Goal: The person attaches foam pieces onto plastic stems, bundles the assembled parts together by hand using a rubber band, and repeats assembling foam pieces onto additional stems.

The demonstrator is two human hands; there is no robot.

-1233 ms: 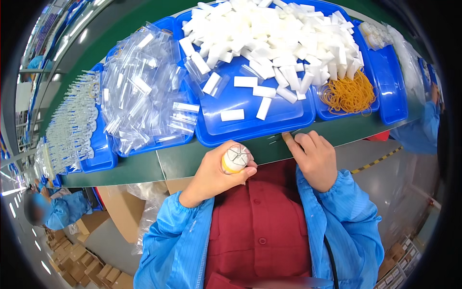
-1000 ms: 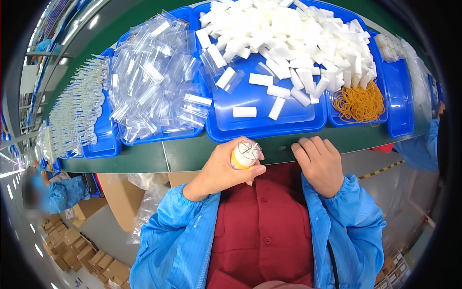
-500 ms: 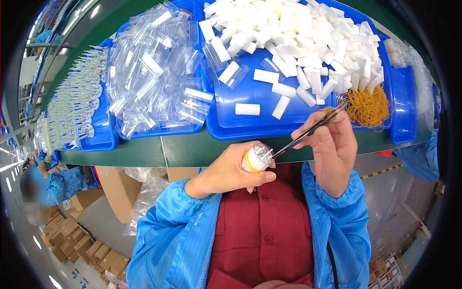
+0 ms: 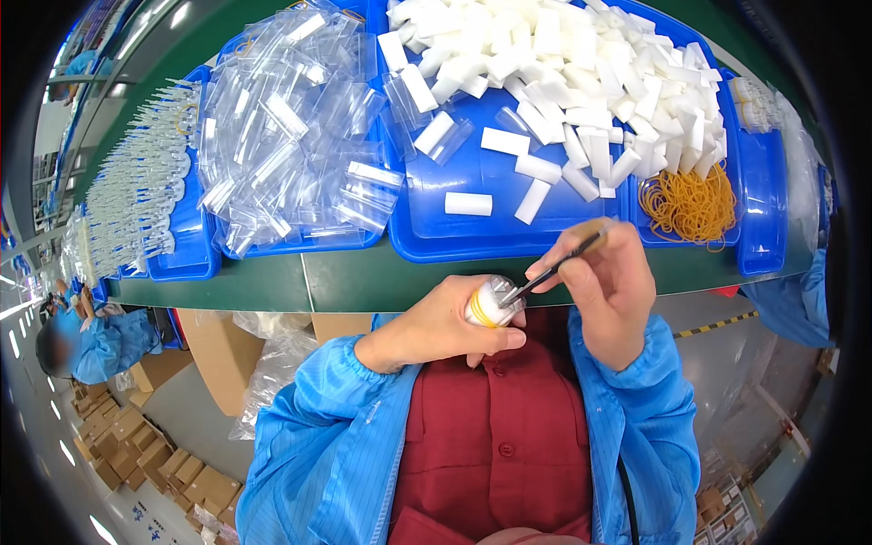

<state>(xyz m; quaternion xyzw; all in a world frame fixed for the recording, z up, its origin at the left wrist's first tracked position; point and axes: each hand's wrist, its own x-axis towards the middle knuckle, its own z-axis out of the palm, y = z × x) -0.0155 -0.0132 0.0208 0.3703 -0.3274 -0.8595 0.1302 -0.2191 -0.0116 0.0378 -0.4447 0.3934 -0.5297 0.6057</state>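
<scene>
Both forearms, in blue sleeves, rise from the lower edge, elbows spread and hands close together in front of the chest. The left hand (image 4: 431, 322) lies on its side, fingers wrapped firmly around a white bundle (image 4: 488, 301), thumb along its near side. The right hand (image 4: 616, 280) is raised just beside it, holding a slim dark tool (image 4: 556, 270) in a narrow pinch, slanted down so that its tip meets the bundle's top end; whether it goes inside, I cannot tell. The bundle, in front of the table's near edge, is short, round and tilted, with a shiny clear top and a yellow band (image 4: 482, 312) around it. The green table (image 4: 359, 283) carries blue trays (image 4: 490, 249) with white blocks (image 4: 545, 73), clear plastic pieces (image 4: 282, 145) and orange rubber bands (image 4: 688, 207). Cardboard boxes (image 4: 127, 445) stand on the floor at the left, near 1 co-worker (image 4: 120, 347) in blue.
</scene>
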